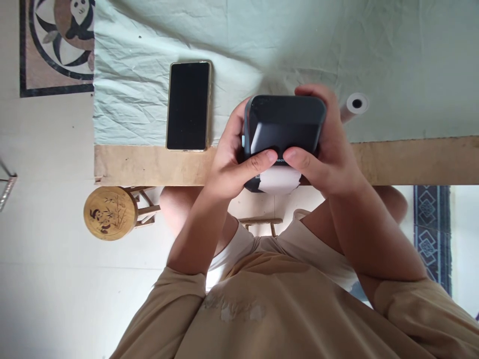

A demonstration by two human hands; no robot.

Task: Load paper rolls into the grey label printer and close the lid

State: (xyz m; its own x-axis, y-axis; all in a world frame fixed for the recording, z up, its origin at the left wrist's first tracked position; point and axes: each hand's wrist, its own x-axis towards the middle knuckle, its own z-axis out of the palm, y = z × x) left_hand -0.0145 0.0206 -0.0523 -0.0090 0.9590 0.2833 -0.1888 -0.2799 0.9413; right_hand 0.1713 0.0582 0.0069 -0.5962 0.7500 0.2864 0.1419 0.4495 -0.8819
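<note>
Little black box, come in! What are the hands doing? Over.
Left hand, right hand both gripping the black box. White paper sticking out. Phone and paper roll lie clear.

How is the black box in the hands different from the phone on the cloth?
The dark box is chunky with rounded edges; the phone is thin and flat. The box is held up by the left hand and right hand; the phone lies untouched on the pale cloth. White paper pokes out of the box, none from the phone. Both are dark.
</note>
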